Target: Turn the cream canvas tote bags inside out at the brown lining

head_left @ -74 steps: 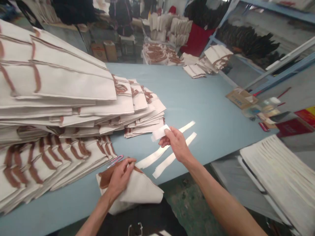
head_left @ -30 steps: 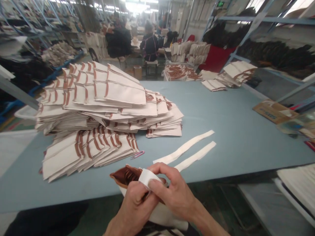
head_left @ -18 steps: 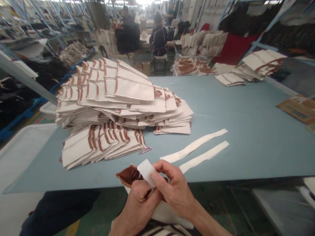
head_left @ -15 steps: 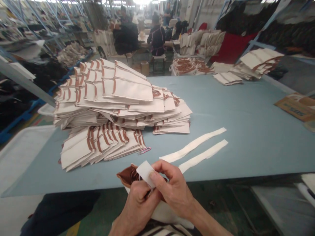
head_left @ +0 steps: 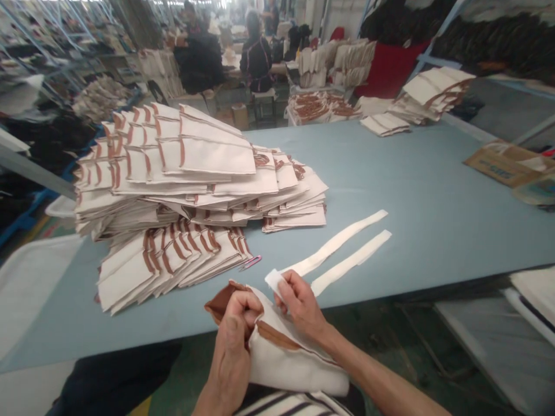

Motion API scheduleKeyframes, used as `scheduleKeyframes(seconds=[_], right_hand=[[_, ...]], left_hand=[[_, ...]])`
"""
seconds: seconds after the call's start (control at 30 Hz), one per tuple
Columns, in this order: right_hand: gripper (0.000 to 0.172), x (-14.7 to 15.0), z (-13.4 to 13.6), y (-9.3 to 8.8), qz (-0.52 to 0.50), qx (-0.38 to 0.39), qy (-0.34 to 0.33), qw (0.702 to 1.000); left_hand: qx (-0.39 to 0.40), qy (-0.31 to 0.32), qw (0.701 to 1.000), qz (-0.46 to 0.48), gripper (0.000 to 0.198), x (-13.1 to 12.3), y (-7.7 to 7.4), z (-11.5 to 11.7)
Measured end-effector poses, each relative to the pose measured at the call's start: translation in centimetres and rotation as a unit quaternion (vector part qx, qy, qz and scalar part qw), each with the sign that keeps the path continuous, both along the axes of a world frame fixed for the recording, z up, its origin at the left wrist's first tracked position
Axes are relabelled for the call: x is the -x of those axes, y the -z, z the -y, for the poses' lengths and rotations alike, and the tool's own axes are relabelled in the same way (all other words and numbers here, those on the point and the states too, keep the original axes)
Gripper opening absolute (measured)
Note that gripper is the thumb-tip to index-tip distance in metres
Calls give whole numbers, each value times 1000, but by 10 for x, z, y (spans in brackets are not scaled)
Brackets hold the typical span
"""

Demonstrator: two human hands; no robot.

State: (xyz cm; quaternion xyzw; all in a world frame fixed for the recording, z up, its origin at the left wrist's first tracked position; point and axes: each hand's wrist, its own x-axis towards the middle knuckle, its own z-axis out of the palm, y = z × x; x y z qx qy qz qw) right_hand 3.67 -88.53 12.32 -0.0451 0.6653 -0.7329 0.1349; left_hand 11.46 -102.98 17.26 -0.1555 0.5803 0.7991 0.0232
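Observation:
A cream fabric bag [head_left: 299, 367] with brown trim and a brown lining lies over my lap and against the table's front edge. My left hand [head_left: 236, 341] grips it at the opening, fingers curled over the rim. My right hand [head_left: 301, 303], just to the right and above the bag, pinches a small white piece [head_left: 273, 281], which looks like folded paper or cloth. Just beyond it, two cream fabric strips [head_left: 351, 262] lie on the table. Left of them rest small pink-handled thread snips [head_left: 250, 263].
The blue-grey table [head_left: 416, 190] bears a tall stack of cream bag pieces [head_left: 217, 144] on the left, with a lower fanned pile [head_left: 130, 271] before it. More pieces [head_left: 433, 92] and a brown paper bag [head_left: 498, 164] lie at the far right. People [head_left: 255, 55] sit in the background.
My right hand has moved up and right, away from my left hand, carrying the white piece. More of the bag shows now, and its opening is spread. The view has shifted slightly right.

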Motion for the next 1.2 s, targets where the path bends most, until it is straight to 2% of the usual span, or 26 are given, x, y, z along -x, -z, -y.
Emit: scheduleKeyframes(seconds=[0.13,0.23,0.33,0.5,0.63,0.73,0.8,0.87,1.0,1.07,1.13,1.2], right_hand=[[44,-45,13,22,61,-25,47,997],[44,-58,12,29,76,-45,76,993],[44,-57,8,30,69,-62,85,992],[40,-51,5,26,49,-87,71,993],[39,-46,5,21,39,-94,50,994],[40,-37,3,14,40,-85,19,995],[39,-29,-1,2,43,-78,-2,996],[37,-21,-10,-23,47,-73,-23,996],[29,-15,-33,-102,17,-103,-93,990],[28,-18,-38,-136,-6,-98,-119,988],[25,-19,-34,-152,-35,-94,-144,984],[22,-18,-21,-149,-89,-121,-114,982]], left_hand=[[75,5,997,-2,63,-3,4,8],[109,23,994,3,69,-11,6,17],[159,72,985,10,66,-19,0,27],[324,153,932,61,45,-22,-24,40],[340,221,912,56,43,-15,-39,52],[319,236,916,53,41,-8,-41,58],[298,224,927,37,41,-3,-40,58],[278,205,938,14,40,3,-39,56],[268,150,950,-51,35,18,-41,50],[273,120,950,-92,31,26,-46,47],[274,93,949,-124,29,32,-50,45],[269,73,950,-137,28,37,-53,43]])
